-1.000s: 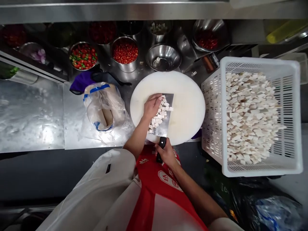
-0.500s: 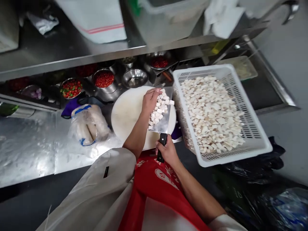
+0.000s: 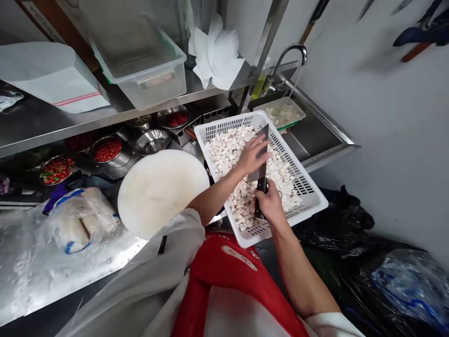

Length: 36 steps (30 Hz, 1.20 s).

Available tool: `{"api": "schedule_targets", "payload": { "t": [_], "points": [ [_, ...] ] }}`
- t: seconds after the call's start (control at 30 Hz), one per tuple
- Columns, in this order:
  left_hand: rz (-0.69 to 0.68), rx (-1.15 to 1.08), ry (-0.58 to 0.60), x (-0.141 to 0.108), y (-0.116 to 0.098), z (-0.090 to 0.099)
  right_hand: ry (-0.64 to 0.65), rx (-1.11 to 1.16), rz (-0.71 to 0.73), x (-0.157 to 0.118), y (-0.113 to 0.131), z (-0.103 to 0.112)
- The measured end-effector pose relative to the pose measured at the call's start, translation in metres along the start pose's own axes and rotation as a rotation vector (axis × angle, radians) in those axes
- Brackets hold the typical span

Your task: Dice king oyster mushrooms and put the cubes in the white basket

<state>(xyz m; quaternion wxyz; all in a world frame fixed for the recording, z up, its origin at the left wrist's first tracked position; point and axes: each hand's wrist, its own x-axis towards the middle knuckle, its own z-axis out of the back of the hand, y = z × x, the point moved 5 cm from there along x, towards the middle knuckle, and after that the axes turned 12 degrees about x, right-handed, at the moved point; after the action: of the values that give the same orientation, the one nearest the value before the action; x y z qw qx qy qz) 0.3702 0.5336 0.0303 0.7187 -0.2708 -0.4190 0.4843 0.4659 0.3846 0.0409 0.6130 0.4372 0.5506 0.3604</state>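
Over a white slotted basket (image 3: 317,199), my right hand (image 3: 271,203) grips a cleaver (image 3: 261,164) by its black handle. The broad blade is tilted up on edge, with no cubes visible on it. My left hand (image 3: 253,154) is beside the blade, fingers spread and slightly blurred; whether it touches the steel I cannot tell. Below both hands, white diced pieces (image 3: 224,147), perhaps mushroom, fill much of the basket. To the left lies a round white cutting board (image 3: 163,187) with its surface bare.
A plastic bag of pale whole pieces (image 3: 84,220) lies left of the board. Bowls of chopped red chillies (image 3: 107,150) stand under a steel shelf (image 3: 140,108). At the back right, a tap (image 3: 298,49) runs into a tub (image 3: 286,112). Black bags (image 3: 333,217) lie at right.
Both hands and the cleaver have moved right, from the board to above the basket. The cubes that lay on the blade have left it. My view has swung right.
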Motion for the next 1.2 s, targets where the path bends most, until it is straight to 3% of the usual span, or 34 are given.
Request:
{"api": "schedule_targets", "payload": {
  "t": [0.1, 0.2, 0.27, 0.33, 0.4, 0.47, 0.53, 0.7, 0.8, 0.87, 0.97, 1.07, 1.2],
  "points": [
    [-0.067, 0.254, 0.156, -0.009, -0.009, -0.024, 0.054, 0.173, -0.085, -0.006, 0.006, 0.013],
    [0.094, 0.45, 0.225, 0.003, 0.001, -0.036, 0.057, 0.227, -0.128, -0.02, 0.007, 0.037],
    [0.182, 0.521, 0.239, 0.013, 0.008, -0.034, -0.01, 0.2, -0.109, -0.029, 0.005, 0.058],
    [0.212, 0.595, 0.211, 0.014, 0.016, -0.02, -0.055, 0.191, -0.04, -0.035, 0.006, 0.071],
    [0.199, 0.671, 0.109, -0.004, 0.025, 0.01, -0.064, 0.209, 0.043, -0.041, 0.008, 0.072],
    [0.254, 0.702, -0.049, -0.048, 0.036, 0.058, -0.035, 0.224, 0.084, -0.048, 0.01, 0.064],
    [0.471, 0.708, -0.221, -0.121, 0.054, 0.123, 0.024, 0.22, 0.073, -0.056, 0.008, 0.051],
    [1.07, 0.888, -0.601, -0.341, 0.087, 0.304, 0.184, 0.205, -0.052, -0.061, -0.016, 0.016],
    [1.307, 0.927, -0.689, -0.431, 0.105, 0.378, 0.32, 0.181, -0.129, -0.065, -0.035, -0.02],
    [1.385, 0.902, -0.652, -0.463, 0.124, 0.407, 0.398, 0.159, -0.148, -0.071, -0.045, -0.051],
    [1.442, 0.85, -0.56, -0.487, 0.155, 0.428, 0.492, 0.14, -0.152, -0.087, -0.057, -0.102],
    [1.444, 0.826, -0.484, -0.502, 0.173, 0.434, 0.549, 0.126, -0.171, -0.107, -0.072, -0.149],
    [1.38, 0.755, -0.386, -0.506, 0.185, 0.427, 0.555, 0.116, -0.208, -0.131, -0.095, -0.196]
  ]
}}
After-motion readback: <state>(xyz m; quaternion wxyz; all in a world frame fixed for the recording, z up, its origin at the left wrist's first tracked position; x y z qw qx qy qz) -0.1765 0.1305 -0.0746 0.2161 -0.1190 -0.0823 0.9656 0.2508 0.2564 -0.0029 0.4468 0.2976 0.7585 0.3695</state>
